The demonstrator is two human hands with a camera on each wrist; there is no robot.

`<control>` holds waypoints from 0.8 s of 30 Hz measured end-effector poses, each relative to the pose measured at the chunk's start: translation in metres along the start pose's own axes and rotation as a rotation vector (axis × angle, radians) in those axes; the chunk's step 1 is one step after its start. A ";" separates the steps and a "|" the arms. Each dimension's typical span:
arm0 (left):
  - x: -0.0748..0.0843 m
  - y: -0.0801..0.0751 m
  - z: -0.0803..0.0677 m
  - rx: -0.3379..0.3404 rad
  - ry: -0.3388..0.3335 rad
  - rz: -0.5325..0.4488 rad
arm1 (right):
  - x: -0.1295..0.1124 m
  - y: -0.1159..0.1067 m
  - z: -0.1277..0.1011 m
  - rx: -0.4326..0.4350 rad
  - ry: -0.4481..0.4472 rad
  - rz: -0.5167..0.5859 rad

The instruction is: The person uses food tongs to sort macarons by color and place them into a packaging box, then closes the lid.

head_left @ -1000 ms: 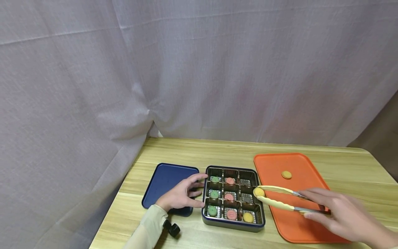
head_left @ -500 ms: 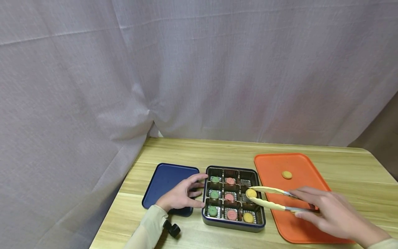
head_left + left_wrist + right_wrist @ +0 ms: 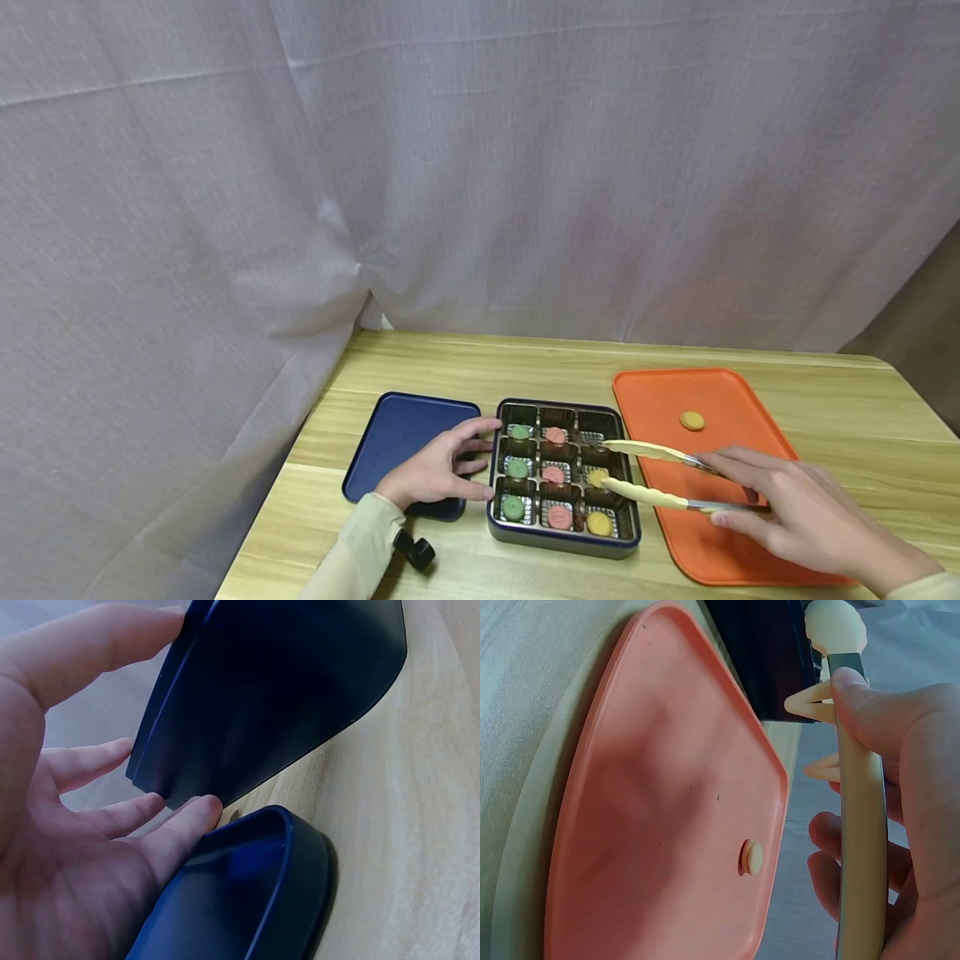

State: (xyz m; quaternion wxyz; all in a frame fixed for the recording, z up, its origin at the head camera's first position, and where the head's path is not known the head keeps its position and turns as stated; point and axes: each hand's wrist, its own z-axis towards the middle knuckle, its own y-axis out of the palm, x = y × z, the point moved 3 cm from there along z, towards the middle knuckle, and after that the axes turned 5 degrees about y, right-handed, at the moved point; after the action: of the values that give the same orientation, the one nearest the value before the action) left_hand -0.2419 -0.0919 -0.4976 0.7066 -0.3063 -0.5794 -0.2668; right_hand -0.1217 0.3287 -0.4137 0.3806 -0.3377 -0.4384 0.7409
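Observation:
My right hand (image 3: 726,492) grips yellow tongs (image 3: 652,475) by their handle end, over the orange tray (image 3: 660,400). The tong arms stand apart over the middle right compartment of the dark blue box (image 3: 562,546). A yellow cookie (image 3: 597,477) lies in that compartment between the tips. The box also holds green, pink and one more yellow cookie (image 3: 598,523); its far right compartment is bare. My left hand (image 3: 450,467) rests flat on the blue lid (image 3: 405,429), fingertips at the box's left wall (image 3: 277,697). In the right wrist view my fingers (image 3: 922,795) wrap the tongs (image 3: 859,847).
One yellow cookie (image 3: 692,421) lies on the orange tray, also seen as the cookie (image 3: 754,857) on the tray (image 3: 667,810) in the right wrist view. A small black object (image 3: 416,550) sits by my left sleeve. A grey curtain hangs behind the wooden table (image 3: 465,358).
The tongs carried the yellow cookie leftward from the box's right edge down into the middle right compartment, and their arms have spread. My left hand has stayed put.

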 end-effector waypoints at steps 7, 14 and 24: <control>0.000 0.000 0.000 -0.005 0.004 0.002 | 0.000 0.000 0.000 0.008 -0.011 -0.010; -0.001 -0.001 0.000 -0.010 0.004 0.007 | 0.000 0.001 -0.001 0.005 -0.003 -0.002; -0.002 -0.001 0.000 -0.012 0.006 0.011 | 0.001 0.001 -0.003 0.011 0.008 0.021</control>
State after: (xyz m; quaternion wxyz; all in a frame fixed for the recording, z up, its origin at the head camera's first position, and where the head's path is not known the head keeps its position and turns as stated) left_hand -0.2432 -0.0921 -0.4997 0.7078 -0.3129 -0.5742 -0.2672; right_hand -0.1201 0.3307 -0.4162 0.3762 -0.3432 -0.4292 0.7460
